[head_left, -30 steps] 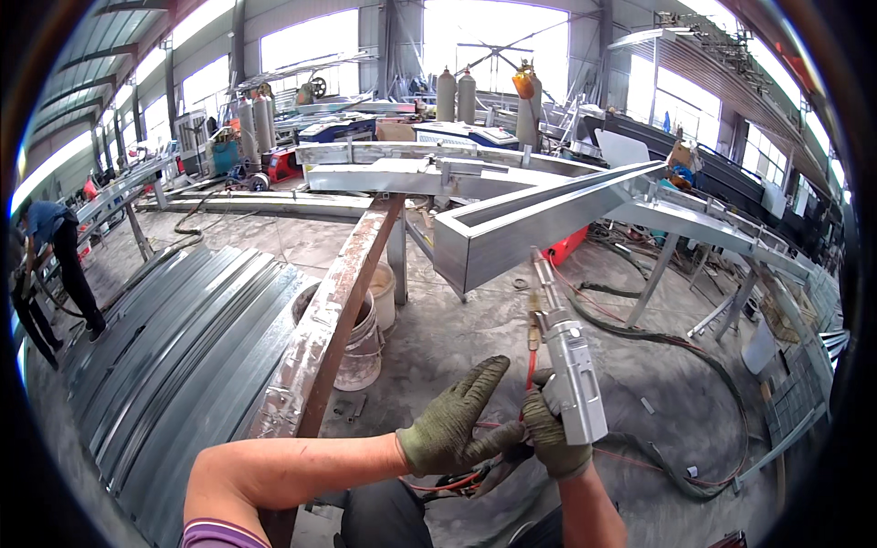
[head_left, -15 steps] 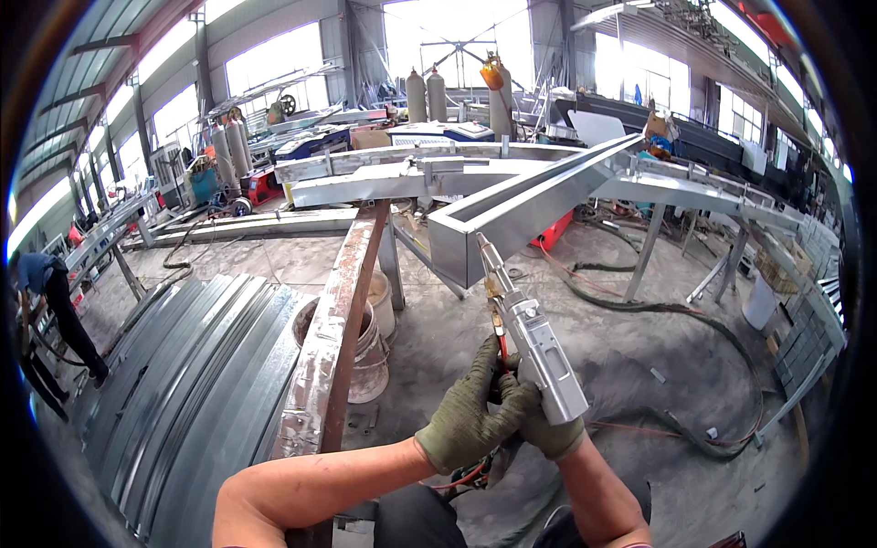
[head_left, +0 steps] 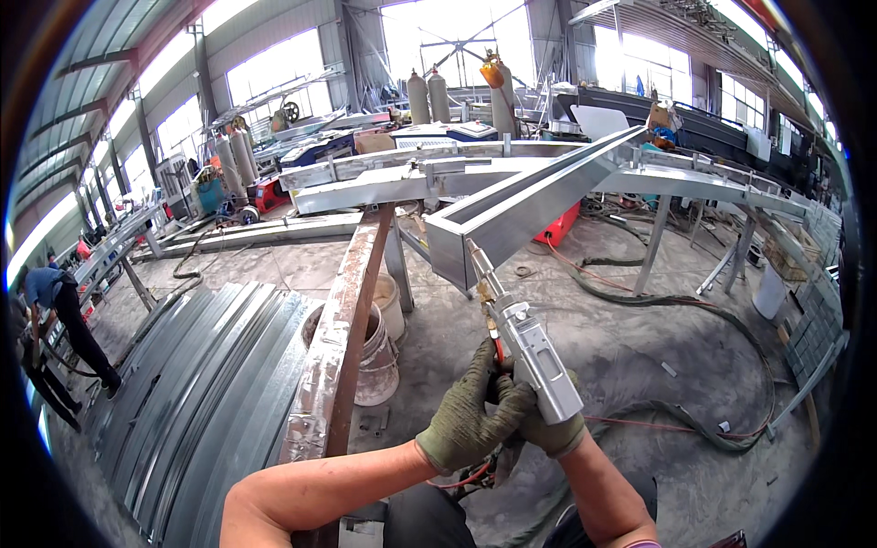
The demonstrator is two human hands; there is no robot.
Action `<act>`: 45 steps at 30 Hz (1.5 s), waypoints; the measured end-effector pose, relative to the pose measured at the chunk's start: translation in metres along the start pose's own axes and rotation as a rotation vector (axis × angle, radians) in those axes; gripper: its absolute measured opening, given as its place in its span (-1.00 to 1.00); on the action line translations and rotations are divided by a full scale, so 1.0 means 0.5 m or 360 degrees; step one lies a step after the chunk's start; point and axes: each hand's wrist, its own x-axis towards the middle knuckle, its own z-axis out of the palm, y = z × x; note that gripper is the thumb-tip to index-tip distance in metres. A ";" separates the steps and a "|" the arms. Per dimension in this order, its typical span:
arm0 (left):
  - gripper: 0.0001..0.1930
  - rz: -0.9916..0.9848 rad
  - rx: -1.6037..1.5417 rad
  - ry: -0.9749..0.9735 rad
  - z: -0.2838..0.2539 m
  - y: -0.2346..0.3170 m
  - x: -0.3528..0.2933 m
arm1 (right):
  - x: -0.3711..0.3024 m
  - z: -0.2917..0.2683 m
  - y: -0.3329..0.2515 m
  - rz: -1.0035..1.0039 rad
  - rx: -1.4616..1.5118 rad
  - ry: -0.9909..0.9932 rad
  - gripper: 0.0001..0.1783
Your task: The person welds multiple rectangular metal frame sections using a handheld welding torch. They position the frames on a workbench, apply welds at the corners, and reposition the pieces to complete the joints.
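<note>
Both my hands wear green work gloves and grip a silver-grey handheld welding gun (head_left: pixel 539 356). My right hand (head_left: pixel 555 431) wraps the gun from below, its fingers largely hidden by the body. On the near side, my left hand (head_left: pixel 470 411) closes around the gun's lower part beside a red hose, its thumb across toward the other hand. The gun's slim nozzle points up and away, with its tip at the upper corner edge of a long shiny metal box channel (head_left: pixel 539 205). Whether the tip touches the metal I cannot tell.
A rusty steel beam (head_left: pixel 338 338) runs away at my left, with buckets (head_left: pixel 376 370) beside it. Long metal sheets (head_left: pixel 201 384) lie on the floor farther left, near a person (head_left: pixel 64 310) bending over. Thick hoses (head_left: pixel 694 310) curl across the floor at right.
The gun's tip has shifted slightly left and down, closer to the channel's corner edge. The view has turned a little. Both hands keep their hold.
</note>
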 end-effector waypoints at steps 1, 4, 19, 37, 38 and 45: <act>-0.06 0.0008 0.0012 0.0006 0.000 0.002 0.000 | -0.001 0.004 0.006 0.0051 0.0047 0.0022 -0.56; -0.06 -0.0017 0.0030 0.0003 -0.001 0.010 -0.004 | 0.000 0.005 0.005 -0.0027 -0.0068 0.0009 -0.60; -0.12 -0.0125 -0.0122 0.0000 0.000 0.015 -0.007 | 0.007 0.004 0.001 -0.0263 -0.0289 0.0018 -0.68; -0.13 -0.0165 -0.0025 0.0003 -0.003 0.008 -0.012 | 0.006 0.018 -0.006 -0.0182 -0.0235 0.0065 -0.84; -0.13 -0.0165 -0.0014 0.0001 -0.003 0.008 -0.012 | 0.005 0.017 -0.002 -0.0198 -0.0261 0.0052 -0.84; -0.08 -0.0172 0.0045 -0.0008 -0.003 0.011 -0.010 | 0.002 0.013 0.002 -0.0157 -0.0278 0.0021 -0.84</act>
